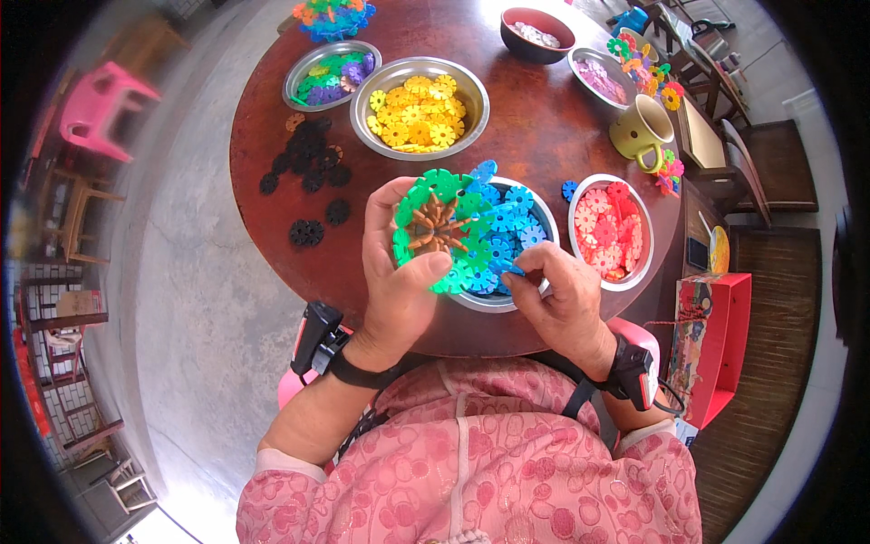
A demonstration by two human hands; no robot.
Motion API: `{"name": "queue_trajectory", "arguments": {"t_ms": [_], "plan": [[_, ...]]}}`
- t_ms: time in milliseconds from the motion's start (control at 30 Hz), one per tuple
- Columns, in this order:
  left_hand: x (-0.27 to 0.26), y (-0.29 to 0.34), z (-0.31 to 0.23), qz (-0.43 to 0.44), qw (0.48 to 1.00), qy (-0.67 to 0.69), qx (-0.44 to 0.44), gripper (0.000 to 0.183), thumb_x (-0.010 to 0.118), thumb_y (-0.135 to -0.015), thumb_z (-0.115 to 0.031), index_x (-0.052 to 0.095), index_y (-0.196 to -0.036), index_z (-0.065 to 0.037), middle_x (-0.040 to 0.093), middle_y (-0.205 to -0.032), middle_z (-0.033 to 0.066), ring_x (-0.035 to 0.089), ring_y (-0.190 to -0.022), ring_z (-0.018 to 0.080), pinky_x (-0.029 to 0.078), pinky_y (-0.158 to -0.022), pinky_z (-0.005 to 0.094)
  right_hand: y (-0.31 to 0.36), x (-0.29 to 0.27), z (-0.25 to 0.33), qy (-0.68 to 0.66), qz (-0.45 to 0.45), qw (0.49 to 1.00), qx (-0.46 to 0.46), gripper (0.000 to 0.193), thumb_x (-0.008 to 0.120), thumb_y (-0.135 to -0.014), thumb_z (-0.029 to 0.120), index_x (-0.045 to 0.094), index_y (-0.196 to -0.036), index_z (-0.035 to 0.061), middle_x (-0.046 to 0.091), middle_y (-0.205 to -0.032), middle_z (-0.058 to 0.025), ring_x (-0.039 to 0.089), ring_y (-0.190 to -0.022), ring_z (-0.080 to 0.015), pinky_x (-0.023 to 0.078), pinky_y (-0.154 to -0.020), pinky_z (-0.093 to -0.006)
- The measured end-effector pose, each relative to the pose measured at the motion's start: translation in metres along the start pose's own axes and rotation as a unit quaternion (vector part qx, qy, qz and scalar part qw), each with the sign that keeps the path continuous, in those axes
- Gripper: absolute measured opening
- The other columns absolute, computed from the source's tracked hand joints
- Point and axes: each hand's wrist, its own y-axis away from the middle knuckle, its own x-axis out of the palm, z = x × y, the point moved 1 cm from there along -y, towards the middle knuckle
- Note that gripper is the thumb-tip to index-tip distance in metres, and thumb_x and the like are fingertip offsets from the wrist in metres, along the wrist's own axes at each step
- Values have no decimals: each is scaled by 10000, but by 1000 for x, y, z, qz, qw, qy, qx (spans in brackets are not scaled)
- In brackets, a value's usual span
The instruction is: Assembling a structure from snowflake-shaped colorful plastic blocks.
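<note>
Head view: near the desk (536, 131)'s near edge, green-brown notched-disc assembly (437, 228) is held by left hand (399, 292); just right of it, blue notched disc (507, 267) is pinched in right hand (566, 295)'s fingers.

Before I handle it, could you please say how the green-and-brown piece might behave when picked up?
The green-and-brown piece is probably light, its discs looking thin. It may come apart if squeezed, since they seem slotted together.

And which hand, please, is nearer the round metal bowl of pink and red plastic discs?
Right. The right hand is close beside the metal bowl, by its near left edge; the left hand is farther left, holding a green-and-brown plastic construction.
</note>
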Motion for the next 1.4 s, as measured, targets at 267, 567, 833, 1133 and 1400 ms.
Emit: {"name": "queue_trajectory", "arguments": {"t_ms": [267, 567, 833, 1133, 1400], "plan": [[3, 2, 1, -3, 1000, -28, -1, 628, 683, -712, -83, 376, -1258, -38, 539, -1162, 88, 563, -1069, 183, 465, -951, 340, 0, 0, 7, 37, 29, 999, -15, 182, 653, -745, -7, 506, -844, 32, 545, -730, -137, 589, -658, -332, 471, -553, -402], [5, 3, 3, -44, 999, 1, -26, 572, 628, -739, -65, 383, -1256, -41, 542, -1163, 91, 563, -1068, 188, 461, -945, 335, 1, 1, 6, 21, 23, 1000, 3, 193, 639, -738, -18, 498, -855, 41, 537, -720, -147, 593, -660, -345, 472, -551, -406], [4, 2, 5, -38, 999, 19, -30, 544, 622, -756, -63, 392, -1249, -39, 551, -1165, 98, 570, -1060, 186, 468, -934, 336, 1, 1, 4, 8, 34, 999, 18, 192, 643, -740, -12, 501, -856, 43, 548, -728, -148, 600, -668, -345, 480, -559, -401], [6, 2, 5, -37, 998, 11, -43, 546, 612, -769, -68, 412, -1275, -22, 562, -1176, 102, 574, -1067, 181, 468, -938, 329, 1, 0, 3, 11, 27, 999, 22, 181, 655, -756, 2, 513, -863, 37, 554, -739, -142, 606, -679, -337, 485, -568, -393], [4, 2, 8, -57, 997, -15, -57, 539, 597, -767, -68, 420, -1273, -18, 574, -1151, 83, 573, -1037, 148, 465, -920, 295, 0, 0, 2, -6, 36, 997, 62, 160, 642, -768, 0, 516, -861, 32, 552, -743, -139, 599, -666, -330, 478, -564, -388]]}}
